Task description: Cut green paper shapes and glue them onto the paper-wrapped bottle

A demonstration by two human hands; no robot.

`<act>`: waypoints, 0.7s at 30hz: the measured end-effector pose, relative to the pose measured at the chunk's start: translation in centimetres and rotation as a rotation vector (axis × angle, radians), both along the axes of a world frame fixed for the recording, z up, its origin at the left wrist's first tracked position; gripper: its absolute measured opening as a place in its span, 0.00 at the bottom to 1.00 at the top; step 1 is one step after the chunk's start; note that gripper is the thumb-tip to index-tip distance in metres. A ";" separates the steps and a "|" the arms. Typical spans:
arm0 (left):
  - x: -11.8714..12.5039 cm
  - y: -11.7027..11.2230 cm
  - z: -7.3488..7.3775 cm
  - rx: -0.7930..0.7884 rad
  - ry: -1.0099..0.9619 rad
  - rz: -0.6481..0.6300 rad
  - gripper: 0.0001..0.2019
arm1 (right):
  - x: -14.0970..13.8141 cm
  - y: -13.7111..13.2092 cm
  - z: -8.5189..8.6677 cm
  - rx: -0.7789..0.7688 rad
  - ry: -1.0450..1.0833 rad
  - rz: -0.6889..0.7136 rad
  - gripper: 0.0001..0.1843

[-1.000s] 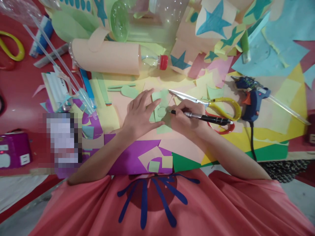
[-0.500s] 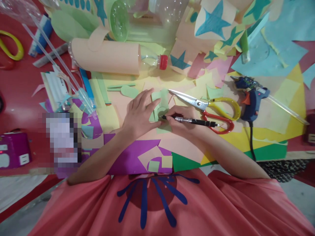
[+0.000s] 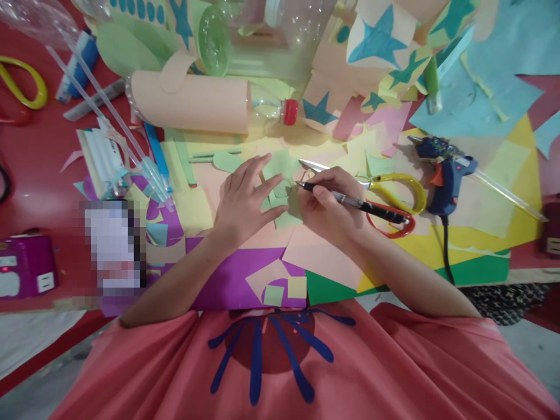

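Near the middle of the cluttered red table (image 3: 26, 192), a piece of pale green paper (image 3: 283, 188) lies between the two hands, with a rounded outline drawn on it. The left hand (image 3: 242, 201) is palm down, open with its fingers spread and gripping nothing, its fingertips at the left side of the green paper. The right hand (image 3: 332, 201) is curled around a black and silver pen (image 3: 365, 205), pinching it near the point; the tip is at the right side of the outline, though whether it touches I cannot tell. Scissors (image 3: 400, 182) lie partly hidden behind the right hand, their yellow and red handles to its right. Farther right sits a blue glue gun (image 3: 450, 178). On the far side, left of the scissors, a peach-wrapped bottle (image 3: 192, 102) with a red cap (image 3: 290, 112) lies sideways
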State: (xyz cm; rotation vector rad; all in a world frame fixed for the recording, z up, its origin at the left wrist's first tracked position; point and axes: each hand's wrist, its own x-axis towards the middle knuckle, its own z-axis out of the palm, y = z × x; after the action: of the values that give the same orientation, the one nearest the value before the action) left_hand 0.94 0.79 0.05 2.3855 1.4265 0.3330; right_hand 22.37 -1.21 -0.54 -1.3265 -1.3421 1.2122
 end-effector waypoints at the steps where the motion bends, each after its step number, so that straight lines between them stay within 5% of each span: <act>1: -0.1 0.1 0.1 -0.013 -0.005 -0.008 0.25 | 0.0 0.0 0.0 0.007 0.017 -0.005 0.12; 10: -0.2 0.4 0.5 -0.127 0.037 -0.137 0.33 | -0.2 -0.1 1.2 -0.038 -0.050 0.046 0.06; 21: 0.3 0.4 1.5 -0.189 0.090 -0.145 0.33 | -0.7 0.0 0.1 0.063 -0.171 0.180 0.03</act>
State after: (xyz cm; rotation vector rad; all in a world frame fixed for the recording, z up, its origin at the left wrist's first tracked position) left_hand 1.22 1.22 1.50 2.3572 1.2516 0.0516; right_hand 21.62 -1.24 -0.46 -1.3101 -1.6379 1.1860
